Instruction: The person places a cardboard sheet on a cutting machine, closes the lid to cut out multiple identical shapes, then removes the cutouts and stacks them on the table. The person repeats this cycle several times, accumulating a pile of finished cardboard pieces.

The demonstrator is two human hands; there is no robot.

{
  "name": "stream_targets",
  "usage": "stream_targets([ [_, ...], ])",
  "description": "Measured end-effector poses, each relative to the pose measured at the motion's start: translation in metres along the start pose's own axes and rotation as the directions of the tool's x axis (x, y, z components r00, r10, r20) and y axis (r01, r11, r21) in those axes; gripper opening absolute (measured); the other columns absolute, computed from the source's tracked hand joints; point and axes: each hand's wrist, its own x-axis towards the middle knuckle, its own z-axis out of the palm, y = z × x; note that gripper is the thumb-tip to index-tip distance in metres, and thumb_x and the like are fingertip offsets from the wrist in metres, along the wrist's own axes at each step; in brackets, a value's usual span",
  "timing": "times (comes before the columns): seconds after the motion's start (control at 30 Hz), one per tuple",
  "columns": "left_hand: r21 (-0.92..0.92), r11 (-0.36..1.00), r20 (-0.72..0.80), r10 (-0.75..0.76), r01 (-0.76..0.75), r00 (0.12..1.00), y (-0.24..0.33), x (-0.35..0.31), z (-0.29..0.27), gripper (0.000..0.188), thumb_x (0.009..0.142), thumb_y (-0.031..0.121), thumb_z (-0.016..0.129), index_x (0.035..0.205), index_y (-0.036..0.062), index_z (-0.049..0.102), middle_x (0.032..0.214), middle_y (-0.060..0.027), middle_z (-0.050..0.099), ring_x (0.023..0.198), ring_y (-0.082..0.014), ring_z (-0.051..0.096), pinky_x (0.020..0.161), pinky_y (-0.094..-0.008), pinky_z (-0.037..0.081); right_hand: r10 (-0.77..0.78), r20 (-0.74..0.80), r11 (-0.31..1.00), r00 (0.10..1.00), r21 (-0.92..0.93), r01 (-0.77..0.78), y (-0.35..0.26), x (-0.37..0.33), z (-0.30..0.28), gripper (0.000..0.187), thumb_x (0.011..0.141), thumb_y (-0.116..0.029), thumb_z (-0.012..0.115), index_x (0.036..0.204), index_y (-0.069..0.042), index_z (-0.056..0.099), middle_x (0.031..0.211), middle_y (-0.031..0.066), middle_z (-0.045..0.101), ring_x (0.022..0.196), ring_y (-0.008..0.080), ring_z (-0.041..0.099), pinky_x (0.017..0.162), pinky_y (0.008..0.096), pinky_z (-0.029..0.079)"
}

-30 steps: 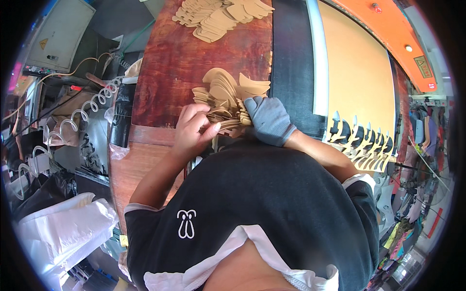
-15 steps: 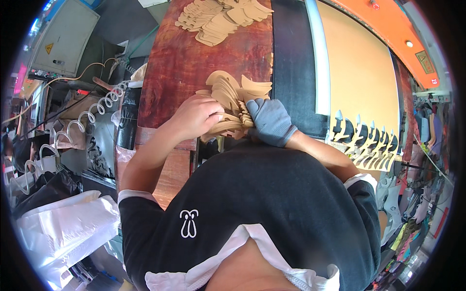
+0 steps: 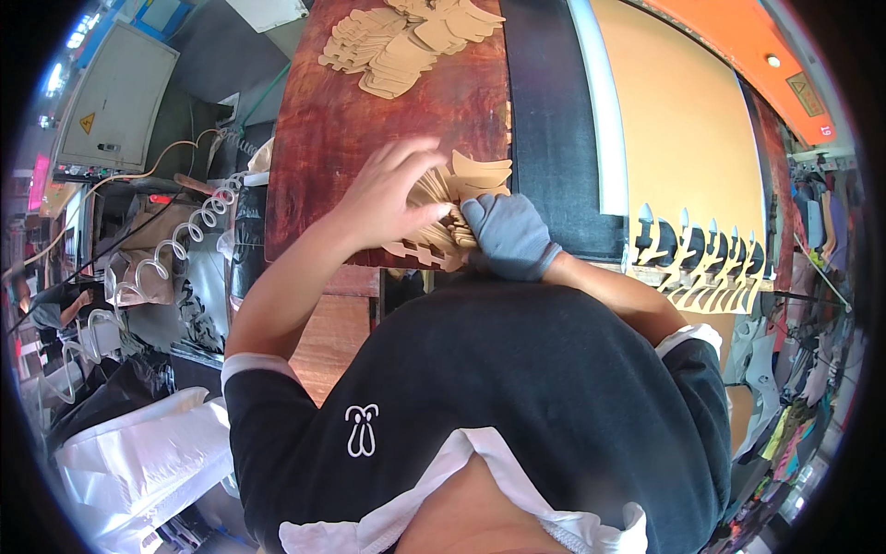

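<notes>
A fanned stack of tan cut-out pieces (image 3: 475,175) lies at the near edge of a dark red wooden board (image 3: 369,120). My bare left hand (image 3: 392,194) rests on top of this stack with fingers spread. My right hand (image 3: 508,235), in a grey glove, grips the near end of the same stack. A second heap of tan pieces (image 3: 401,42) lies at the board's far end, apart from both hands.
A black strip (image 3: 554,129) and a large tan sheet (image 3: 683,138) with cut-out shapes along its near edge lie right of the board. A coiled white hose (image 3: 189,245) and a grey cabinet (image 3: 115,92) stand at left. White plastic bags (image 3: 138,462) sit at lower left.
My left hand has lifted off the stack's near end and moved up and left over the pieces, fingers now spread. The gloved right hand has stayed on the stack.
</notes>
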Motion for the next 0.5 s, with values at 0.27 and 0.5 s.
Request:
stream_targets([
  [0.27, -0.301, 0.804, 0.471, -0.342, 0.513, 0.813, -0.068, 0.045, 0.019, 0.060, 0.088, 0.054, 0.053, 0.114, 0.0004, 0.059, 0.113, -0.0165, 0.062, 0.107, -0.0234, 0.057, 0.092, -0.0328, 0.042, -0.080, -0.140, 0.996, 0.987, 0.015, 0.082, 0.000, -0.002, 0.006, 0.033, 0.069, -0.028, 0.065, 0.085, -0.004, 0.049, 0.072, 0.0117, 0.054, 0.062, 0.0286, 0.056, 0.053, 0.0411, 0.041],
  [0.5, -0.091, 0.729, 0.481, -0.564, 0.678, 0.671, -0.067, 0.042, 0.010, 0.039, 0.084, 0.034, 0.064, 0.106, 0.0017, 0.062, 0.104, -0.0079, 0.061, 0.098, -0.0208, 0.056, 0.087, -0.0342, 0.044, -0.075, -0.052, 0.996, 0.996, 0.049, 0.077, 0.004, 0.007, -0.001, 0.038, 0.068, -0.031, 0.067, 0.088, -0.003, 0.052, 0.074, 0.0117, 0.055, 0.066, 0.0286, 0.057, 0.055, 0.0427, 0.041],
])
